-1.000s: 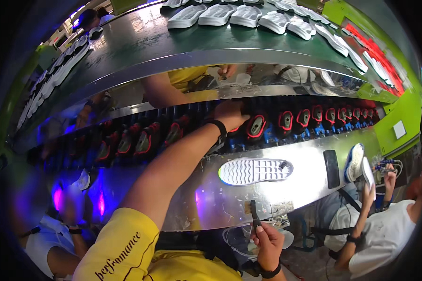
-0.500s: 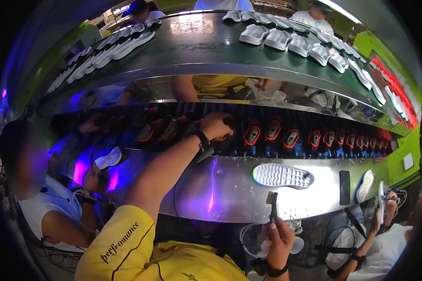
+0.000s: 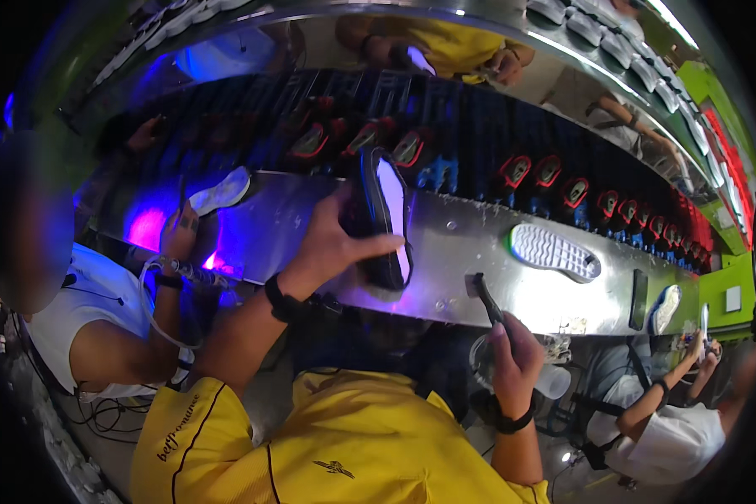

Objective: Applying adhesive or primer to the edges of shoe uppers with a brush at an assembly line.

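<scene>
A dark shoe upper [image 3: 390, 210] is in my left hand [image 3: 332, 239], raised over the metal ledge [image 3: 336, 281]. Its underside shows as a pale strip tinted violet, and my thumb lies across its edge. My right hand [image 3: 517, 357] grips the dark handle of a small brush [image 3: 485, 301], bristle end up, near the ledge's front edge. On the ledge, right of the brush, rests a white shoe sole [image 3: 554, 252] with wavy grooves. Behind the ledge stands a row of dark shoe uppers with red-rimmed openings [image 3: 515, 170], with a gap behind the raised one.
At left a co-worker's hand [image 3: 179, 231] holds a white sole [image 3: 220, 191]. A black bar [image 3: 638, 300] and another sole [image 3: 666, 309] lie at the ledge's right end. Another person [image 3: 659, 428] works there. More soles [image 3: 622, 49] line the upper shelf.
My left hand has taken a shoe upper out of the row and brought it nearer, over the ledge. The brush stays in my right hand. The whole view has shifted and tilted.
</scene>
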The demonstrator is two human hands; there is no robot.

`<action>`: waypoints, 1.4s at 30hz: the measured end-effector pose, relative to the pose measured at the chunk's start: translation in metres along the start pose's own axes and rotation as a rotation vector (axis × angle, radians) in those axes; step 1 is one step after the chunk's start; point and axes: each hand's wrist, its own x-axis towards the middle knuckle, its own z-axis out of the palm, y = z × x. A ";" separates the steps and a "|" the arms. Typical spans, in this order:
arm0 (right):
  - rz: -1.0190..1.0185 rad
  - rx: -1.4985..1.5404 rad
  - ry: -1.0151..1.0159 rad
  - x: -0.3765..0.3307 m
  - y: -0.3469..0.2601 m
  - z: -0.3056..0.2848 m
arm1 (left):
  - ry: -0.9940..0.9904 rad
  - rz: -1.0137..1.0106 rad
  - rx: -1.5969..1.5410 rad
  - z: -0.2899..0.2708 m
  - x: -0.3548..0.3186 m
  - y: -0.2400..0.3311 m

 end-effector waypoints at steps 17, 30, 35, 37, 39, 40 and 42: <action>0.111 -0.138 -0.350 0.024 0.026 0.125 | 0.134 0.484 0.833 -0.025 -0.144 -0.072; 0.296 0.111 -0.470 -0.014 0.022 0.125 | 0.221 0.460 0.764 -0.024 -0.154 -0.073; 0.435 0.248 -0.519 -0.026 -0.008 0.113 | 0.211 0.456 0.760 -0.024 -0.154 -0.064; 0.345 0.189 -0.475 -0.031 -0.013 0.110 | 0.213 0.444 0.775 -0.022 -0.155 -0.061; 0.316 0.189 -0.464 -0.034 -0.014 0.108 | 0.214 0.431 0.787 -0.020 -0.155 -0.059; 0.289 0.188 -0.451 -0.036 -0.014 0.107 | 0.216 0.429 0.796 -0.019 -0.154 -0.059; 0.278 0.196 -0.424 -0.040 -0.019 0.106 | 0.218 0.426 0.806 -0.017 -0.152 -0.058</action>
